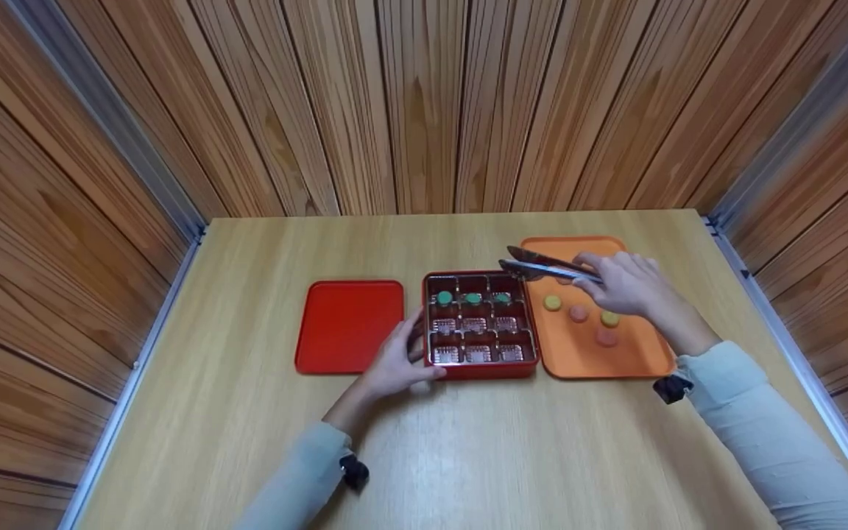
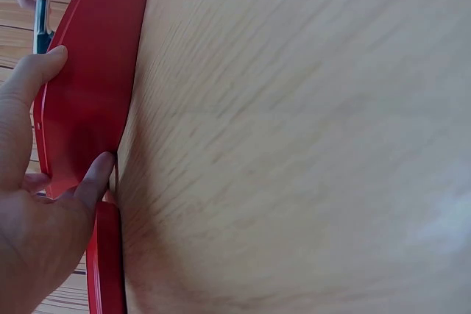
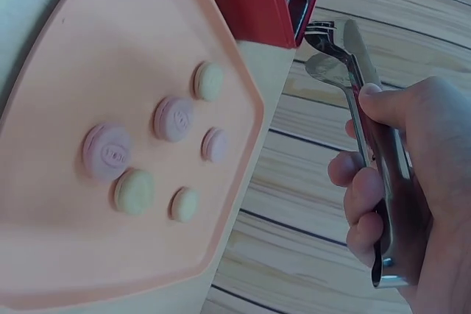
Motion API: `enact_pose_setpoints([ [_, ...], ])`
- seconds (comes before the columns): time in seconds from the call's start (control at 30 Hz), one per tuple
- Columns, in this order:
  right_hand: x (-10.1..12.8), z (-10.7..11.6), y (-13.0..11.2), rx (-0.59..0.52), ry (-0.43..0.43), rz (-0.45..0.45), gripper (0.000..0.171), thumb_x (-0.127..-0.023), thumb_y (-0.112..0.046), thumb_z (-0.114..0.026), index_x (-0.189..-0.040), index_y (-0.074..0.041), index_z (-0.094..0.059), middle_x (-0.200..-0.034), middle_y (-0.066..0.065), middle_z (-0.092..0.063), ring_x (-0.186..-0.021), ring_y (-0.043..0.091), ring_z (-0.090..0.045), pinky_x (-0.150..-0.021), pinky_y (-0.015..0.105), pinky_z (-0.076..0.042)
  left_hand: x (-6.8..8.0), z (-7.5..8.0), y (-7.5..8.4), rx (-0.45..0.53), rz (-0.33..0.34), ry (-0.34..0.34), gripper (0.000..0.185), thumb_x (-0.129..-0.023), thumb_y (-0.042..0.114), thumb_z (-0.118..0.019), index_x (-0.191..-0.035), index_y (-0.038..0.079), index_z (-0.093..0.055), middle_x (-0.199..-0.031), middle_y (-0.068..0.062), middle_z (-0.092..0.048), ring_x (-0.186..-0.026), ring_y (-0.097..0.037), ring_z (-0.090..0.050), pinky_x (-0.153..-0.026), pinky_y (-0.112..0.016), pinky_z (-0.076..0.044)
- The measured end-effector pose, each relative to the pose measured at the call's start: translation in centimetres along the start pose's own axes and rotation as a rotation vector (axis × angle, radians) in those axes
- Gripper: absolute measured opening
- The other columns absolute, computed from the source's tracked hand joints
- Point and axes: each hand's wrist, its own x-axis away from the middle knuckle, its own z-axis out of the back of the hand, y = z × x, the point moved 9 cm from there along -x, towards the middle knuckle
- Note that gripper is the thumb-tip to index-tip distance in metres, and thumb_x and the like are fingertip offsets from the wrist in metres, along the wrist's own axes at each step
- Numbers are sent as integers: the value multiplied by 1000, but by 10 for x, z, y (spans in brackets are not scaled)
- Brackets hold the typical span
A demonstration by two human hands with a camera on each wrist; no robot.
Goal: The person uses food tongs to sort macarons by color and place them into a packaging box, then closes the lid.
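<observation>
A red box (image 1: 484, 372) with a clear divided insert stands at the middle of the table. Green macarons (image 1: 444, 297) sit in its far row of compartments; the nearer rows hold none. My left hand (image 1: 393, 362) grips the box's near left corner, with the thumb (image 2: 45, 68) on the front wall. In my right hand (image 1: 624, 283) are metal tongs (image 3: 388, 174), held around the arms. The tongs' tips are spread apart over the box's far right corner, with nothing visible between them. The right wrist view shows one fork-like tip and one flat, rounded tip.
An orange tray (image 1: 645, 361) lies directly right of the box, bearing several pink macarons (image 3: 107, 152) and pale yellow macarons (image 3: 208, 81). Left of the box lies a flat red lid (image 1: 349, 327). Wood-plank walls (image 1: 424, 110) enclose the table's back and sides.
</observation>
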Motion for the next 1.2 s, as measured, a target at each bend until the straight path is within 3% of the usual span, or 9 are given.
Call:
enact_pose_setpoints([
  [0.37,4,-3,29,-18,-22,-69,51,-112,-40,-65,-152,-9,-64,-77,4,-52,-68,24,-48,-68,36,-30,1,1,-1,-20,-4,18,122,-86,2,-96,-182,14,-20,-178,-25,-34,-168,-46,-40,-129,-48,-52],
  [1.2,8,-21,77,-87,-63,-176,57,-113,-40,-64,-156,-3,-59,-84,9,-55,-69,25,-51,-64,35,-36,0,0,1,-13,-5,10,121,-87,3,-95,-182,13,-19,-178,-26,-33,-168,-46,-41,-129,-49,-52],
])
